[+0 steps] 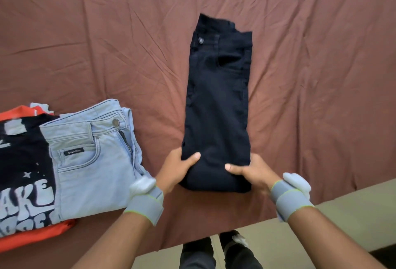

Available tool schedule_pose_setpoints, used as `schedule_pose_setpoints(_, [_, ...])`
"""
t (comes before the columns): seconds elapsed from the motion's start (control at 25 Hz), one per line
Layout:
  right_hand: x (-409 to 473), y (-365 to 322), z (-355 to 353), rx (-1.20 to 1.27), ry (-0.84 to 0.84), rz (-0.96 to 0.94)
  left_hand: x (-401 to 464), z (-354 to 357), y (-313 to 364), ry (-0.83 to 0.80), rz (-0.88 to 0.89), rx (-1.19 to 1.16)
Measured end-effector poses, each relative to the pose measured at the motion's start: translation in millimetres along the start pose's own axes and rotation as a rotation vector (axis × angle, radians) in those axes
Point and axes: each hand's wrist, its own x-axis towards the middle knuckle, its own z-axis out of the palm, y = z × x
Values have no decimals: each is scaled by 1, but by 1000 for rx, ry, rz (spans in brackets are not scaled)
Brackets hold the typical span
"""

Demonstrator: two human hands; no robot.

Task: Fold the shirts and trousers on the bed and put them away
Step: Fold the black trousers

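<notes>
Both hands, left (179, 170) and right (249, 171), closed on the near end of the black jeans (217, 105), probably to fold it up toward the waistband.

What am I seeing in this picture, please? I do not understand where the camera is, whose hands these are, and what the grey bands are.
The camera sits on a person's head and looks down, so the arms are the wearer's own. The left hand and right hand grip the near end of dark trousers, folded lengthwise on a brown bedsheet. Each wrist carries a grey strap; its purpose is not visible. At the left lie folded light blue jeans on a black printed shirt, with an orange garment underneath.
</notes>
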Motion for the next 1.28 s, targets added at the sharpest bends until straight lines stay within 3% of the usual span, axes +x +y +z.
schedule_pose_setpoints(0.12, [7, -17, 0, 163, 64, -122, 14, -6, 9, 251, 75, 35])
schedule_pose_setpoints(0.28, [59, -86, -1, 231, 116, -108, 87, -21, 74, 42, -31, -171])
schedule_pose_setpoints(0.52, [80, -107, -1, 223, 2, -8, 115, -20, 100, -163, -181, -321])
schedule_pose_setpoints(0.68, [92, -112, 13, 290, 77, -22, 117, -26, 104, -207, -161, -421])
schedule_pose_setpoints(0.8, [79, -119, 17, 362, 121, -114, 112, -26, 111, -148, -129, -475])
schedule_pose_setpoints(0.96, [58, -174, 18, 414, 174, -319, 111, -31, 163, -47, 19, -536])
schedule_pose_setpoints(1.12, [36, -267, 11, 432, 185, -544, 108, -54, 262, -18, 255, -532])
schedule_pose_setpoints(1.28, [20, -311, 0, 387, 132, -764, 96, -74, 309, -39, 464, -545])
